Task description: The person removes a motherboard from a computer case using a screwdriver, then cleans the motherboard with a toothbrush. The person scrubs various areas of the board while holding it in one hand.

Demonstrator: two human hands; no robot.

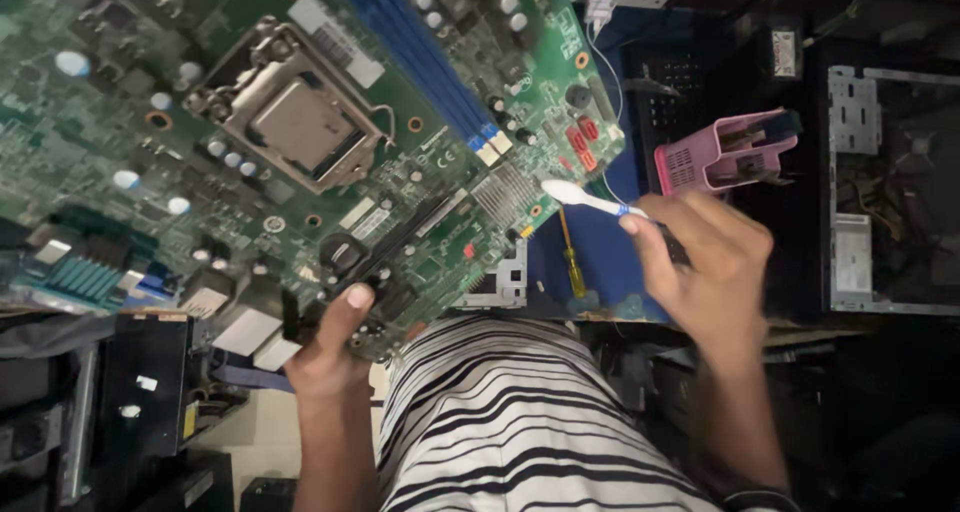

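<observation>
**Bright board, murky edges**

Light falls evenly on the green circuit board (300,122) up and left of the fingers (355,297) of the left hand (330,347), with small glints on its metal socket and capacitors. Right of the right hand (705,272) the scene sinks into deep shadow, detail lost. The white brush (590,200) at those fingertips is slightly soft. The whole picture looks smeared and compressed, and lines bend towards the edges.

1 green motherboard (300,122), 1 white toothbrush (585,200), 1 yellow screwdriver (572,262), 1 pink bracket (725,152), 2 hands: left (335,347), right (705,262).
</observation>
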